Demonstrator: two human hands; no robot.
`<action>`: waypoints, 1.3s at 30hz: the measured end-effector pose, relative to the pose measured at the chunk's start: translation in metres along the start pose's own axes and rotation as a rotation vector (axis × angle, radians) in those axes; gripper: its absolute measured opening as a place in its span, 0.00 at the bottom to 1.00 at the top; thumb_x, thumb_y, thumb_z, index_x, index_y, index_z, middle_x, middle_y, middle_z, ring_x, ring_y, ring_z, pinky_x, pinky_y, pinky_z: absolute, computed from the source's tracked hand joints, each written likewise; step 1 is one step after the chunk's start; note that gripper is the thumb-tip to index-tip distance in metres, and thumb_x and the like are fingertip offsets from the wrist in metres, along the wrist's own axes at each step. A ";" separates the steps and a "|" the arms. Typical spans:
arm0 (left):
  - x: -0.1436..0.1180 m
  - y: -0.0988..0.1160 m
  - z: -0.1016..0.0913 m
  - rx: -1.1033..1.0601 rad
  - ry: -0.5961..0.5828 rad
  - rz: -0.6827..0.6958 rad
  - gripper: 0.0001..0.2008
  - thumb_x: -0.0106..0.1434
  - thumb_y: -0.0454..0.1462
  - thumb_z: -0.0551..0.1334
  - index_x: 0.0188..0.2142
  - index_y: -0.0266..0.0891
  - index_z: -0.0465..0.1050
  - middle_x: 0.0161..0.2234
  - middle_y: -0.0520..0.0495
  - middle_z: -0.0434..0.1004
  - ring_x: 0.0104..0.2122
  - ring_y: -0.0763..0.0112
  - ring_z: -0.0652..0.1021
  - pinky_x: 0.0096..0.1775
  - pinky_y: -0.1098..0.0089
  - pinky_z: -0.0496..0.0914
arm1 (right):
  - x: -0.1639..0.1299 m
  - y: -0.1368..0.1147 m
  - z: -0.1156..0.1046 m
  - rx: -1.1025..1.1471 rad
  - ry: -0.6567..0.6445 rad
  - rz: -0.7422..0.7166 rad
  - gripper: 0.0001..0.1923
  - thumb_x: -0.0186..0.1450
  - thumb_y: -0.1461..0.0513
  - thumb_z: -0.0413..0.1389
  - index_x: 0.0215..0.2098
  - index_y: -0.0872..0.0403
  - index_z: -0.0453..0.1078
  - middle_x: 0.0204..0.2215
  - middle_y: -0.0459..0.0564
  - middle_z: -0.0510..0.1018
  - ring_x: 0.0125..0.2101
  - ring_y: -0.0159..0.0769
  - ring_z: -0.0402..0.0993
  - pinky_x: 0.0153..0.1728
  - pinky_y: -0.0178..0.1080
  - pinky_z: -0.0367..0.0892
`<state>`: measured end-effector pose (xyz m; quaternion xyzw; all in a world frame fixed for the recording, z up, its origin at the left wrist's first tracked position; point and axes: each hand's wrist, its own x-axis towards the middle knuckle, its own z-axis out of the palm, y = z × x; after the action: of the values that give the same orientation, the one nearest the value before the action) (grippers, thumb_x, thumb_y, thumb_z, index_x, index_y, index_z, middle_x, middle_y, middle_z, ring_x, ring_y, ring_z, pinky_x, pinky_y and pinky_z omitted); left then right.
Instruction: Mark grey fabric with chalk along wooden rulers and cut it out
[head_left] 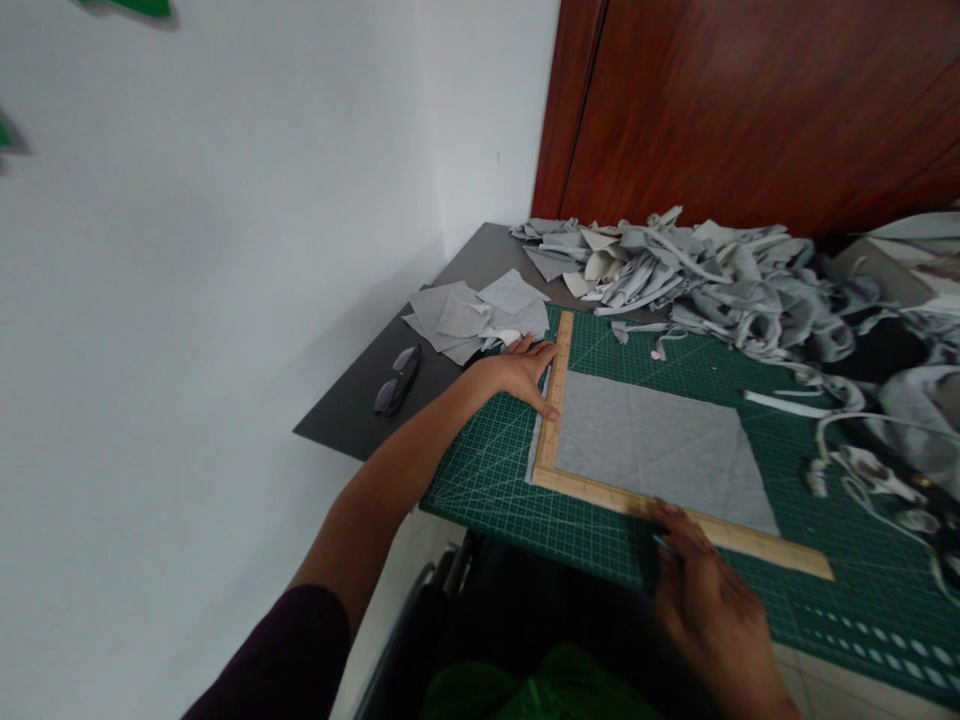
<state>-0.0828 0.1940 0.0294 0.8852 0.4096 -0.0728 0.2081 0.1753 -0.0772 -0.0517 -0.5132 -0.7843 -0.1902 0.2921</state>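
A wooden L-square (592, 488) lies over a grey piece of fabric (660, 430) on a green cutting mat (487, 480). My left hand (525, 372) presses on the square's short arm, thumb and fingers spread apart. By the near edge of the long arm, my right hand (701, 585) is closed, its fingertips touching the wood. A thin pen-like tool (661, 543) with a pale bluish end shows at those fingers; most of it is hidden. A narrow strip of the fabric sticks out left of the short arm.
Grey fabric pieces (480, 315) lie beyond my left hand, near dark glasses (397, 380) on a dark board (337, 410). A heap of grey scraps (697, 265) runs along the back to the right. A white wall (225, 250) borders the left side.
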 end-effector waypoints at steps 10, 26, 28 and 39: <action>0.001 -0.002 0.002 -0.008 0.018 0.008 0.76 0.41 0.66 0.69 0.76 0.36 0.32 0.78 0.36 0.32 0.75 0.38 0.33 0.73 0.51 0.37 | -0.003 0.000 0.001 0.028 -0.023 0.031 0.16 0.75 0.64 0.48 0.59 0.62 0.66 0.51 0.68 0.82 0.49 0.53 0.84 0.45 0.50 0.82; -0.001 -0.004 0.000 0.024 -0.032 -0.007 0.69 0.44 0.68 0.68 0.77 0.45 0.39 0.78 0.44 0.28 0.75 0.40 0.32 0.72 0.48 0.37 | -0.009 0.008 0.004 0.132 -0.020 0.025 0.13 0.75 0.64 0.50 0.56 0.59 0.67 0.52 0.67 0.81 0.52 0.54 0.81 0.49 0.56 0.80; 0.000 -0.005 0.000 0.023 -0.028 -0.005 0.70 0.44 0.68 0.68 0.77 0.45 0.39 0.78 0.44 0.27 0.75 0.39 0.32 0.72 0.48 0.36 | -0.011 0.010 0.004 0.157 -0.009 0.017 0.09 0.75 0.64 0.52 0.52 0.58 0.69 0.53 0.67 0.80 0.54 0.55 0.80 0.51 0.58 0.79; -0.001 -0.008 0.000 0.025 -0.010 0.020 0.70 0.43 0.69 0.68 0.76 0.43 0.42 0.78 0.38 0.29 0.74 0.36 0.33 0.72 0.45 0.38 | 0.067 -0.033 -0.025 0.537 -0.036 -0.047 0.10 0.72 0.67 0.55 0.49 0.50 0.73 0.43 0.53 0.80 0.45 0.41 0.79 0.44 0.43 0.78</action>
<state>-0.0894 0.1980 0.0266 0.8913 0.3990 -0.0800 0.1998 0.1318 -0.0592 0.0111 -0.4024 -0.8234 0.0271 0.3992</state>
